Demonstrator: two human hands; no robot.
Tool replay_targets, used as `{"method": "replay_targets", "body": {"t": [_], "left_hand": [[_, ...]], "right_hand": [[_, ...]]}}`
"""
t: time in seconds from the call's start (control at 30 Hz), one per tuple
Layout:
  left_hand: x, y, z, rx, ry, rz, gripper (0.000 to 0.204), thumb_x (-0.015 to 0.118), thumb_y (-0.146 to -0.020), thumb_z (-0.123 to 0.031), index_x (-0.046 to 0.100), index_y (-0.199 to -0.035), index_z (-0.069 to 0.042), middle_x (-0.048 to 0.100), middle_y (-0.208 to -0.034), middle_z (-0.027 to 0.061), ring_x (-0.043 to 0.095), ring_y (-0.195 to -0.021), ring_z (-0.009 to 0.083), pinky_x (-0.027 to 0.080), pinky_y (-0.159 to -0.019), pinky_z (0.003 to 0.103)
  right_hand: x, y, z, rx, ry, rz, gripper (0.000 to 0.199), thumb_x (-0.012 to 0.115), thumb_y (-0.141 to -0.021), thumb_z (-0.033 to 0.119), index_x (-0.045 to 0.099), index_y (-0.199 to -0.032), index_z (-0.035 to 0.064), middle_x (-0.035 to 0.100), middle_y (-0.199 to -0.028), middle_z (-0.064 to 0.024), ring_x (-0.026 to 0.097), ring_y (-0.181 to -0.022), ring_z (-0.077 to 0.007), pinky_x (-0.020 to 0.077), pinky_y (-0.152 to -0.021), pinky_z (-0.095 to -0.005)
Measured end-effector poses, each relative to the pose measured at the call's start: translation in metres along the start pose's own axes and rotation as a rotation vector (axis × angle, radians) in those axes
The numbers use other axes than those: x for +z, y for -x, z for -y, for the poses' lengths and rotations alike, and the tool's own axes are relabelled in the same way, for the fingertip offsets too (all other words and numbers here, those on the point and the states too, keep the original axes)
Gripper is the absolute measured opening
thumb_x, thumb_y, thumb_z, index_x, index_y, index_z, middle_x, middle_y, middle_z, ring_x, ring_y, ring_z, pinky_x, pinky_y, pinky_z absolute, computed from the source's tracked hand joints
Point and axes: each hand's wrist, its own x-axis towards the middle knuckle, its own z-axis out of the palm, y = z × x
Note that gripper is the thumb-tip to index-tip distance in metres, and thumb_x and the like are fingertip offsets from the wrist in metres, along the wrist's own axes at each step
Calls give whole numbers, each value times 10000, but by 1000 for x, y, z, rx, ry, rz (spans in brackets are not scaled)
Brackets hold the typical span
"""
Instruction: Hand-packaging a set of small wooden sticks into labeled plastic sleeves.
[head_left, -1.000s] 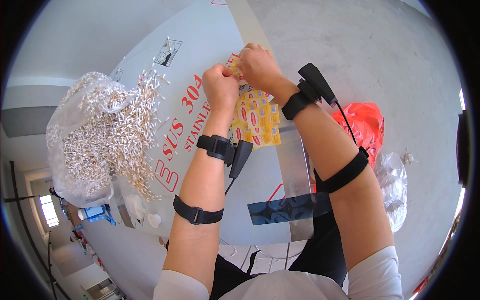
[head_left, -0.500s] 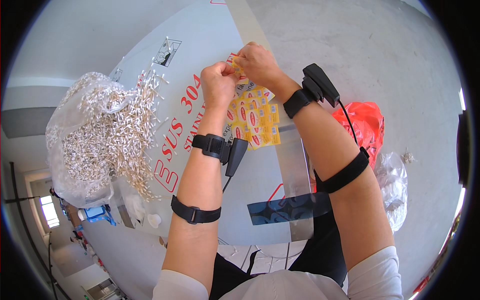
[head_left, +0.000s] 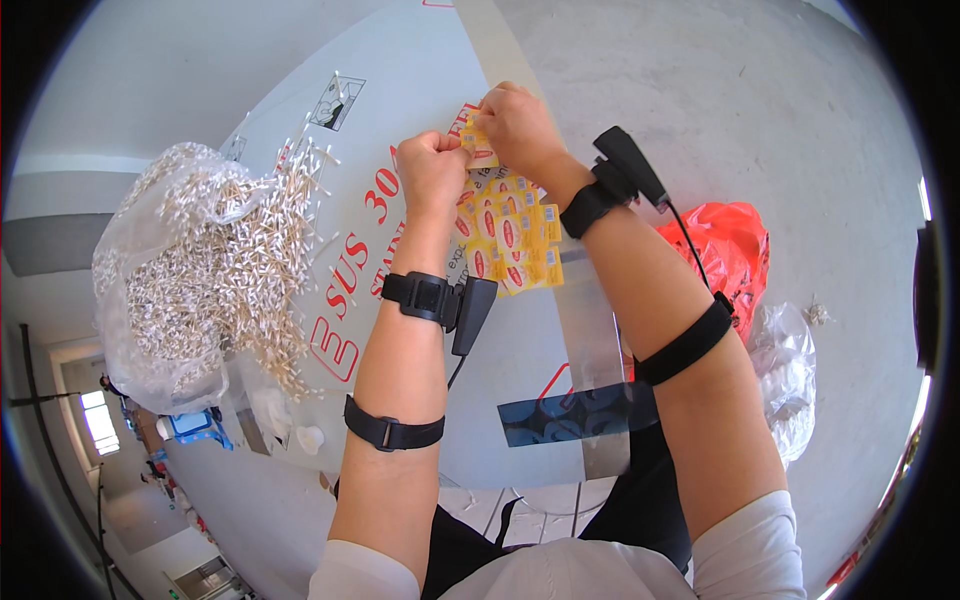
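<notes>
My left hand [head_left: 432, 172] and my right hand [head_left: 512, 125] meet over a white printed sheet [head_left: 400, 120] on the table. Both pinch the top end of a small yellow and red sachet [head_left: 470, 135]. A strip of several more yellow and red sachets [head_left: 515, 240] hangs down from it, lying between my forearms. Each wrist carries a black strap with a small black device, and a black band sits higher on each forearm.
A clear plastic bag heaped with small white sticks [head_left: 195, 270] lies at the left, some spilled onto the sheet. A red plastic bag [head_left: 725, 250] and a clear crumpled bag [head_left: 790, 370] lie on the grey floor at the right.
Both hands stay together at the top of the sachet strip; they have shifted only slightly, and the strip has hardly moved.
</notes>
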Motion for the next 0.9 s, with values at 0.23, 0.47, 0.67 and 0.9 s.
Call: {"method": "replay_targets", "body": {"t": [0.23,0.47,0.67,0.9], "left_hand": [[-16,22,-25,29,104,75,51,629,-798,13,600,-757,24,556,-623,12,439,-469,46,334,-400,186],[-13,54,-29,115,175,301,99,582,-864,-41,608,-778,0,533,-621,-11,415,-476,27,324,-409,180],[-9,70,-27,61,231,265,144,566,-880,-68,589,-755,0,524,-607,-8,421,-473,35,327,-409,200],[-17,37,-8,229,-291,262,145,593,-870,-122,621,-800,2,519,-572,-10,425,-475,54,334,-419,227]], "right_hand": [[-59,11,13,275,-551,38,285,666,-817,231,640,-767,-48,560,-579,-80,529,-501,-151,406,-465,-306],[-96,59,37,615,-927,271,147,681,-822,123,642,-741,7,560,-606,-8,446,-512,-39,320,-440,-180],[-106,97,49,760,-1082,92,182,655,-835,90,599,-710,-29,591,-620,-61,443,-473,-52,324,-398,-191],[-102,117,38,918,-1194,-2,138,585,-873,41,590,-769,-50,611,-651,-93,472,-461,-56,378,-398,-175]]}}
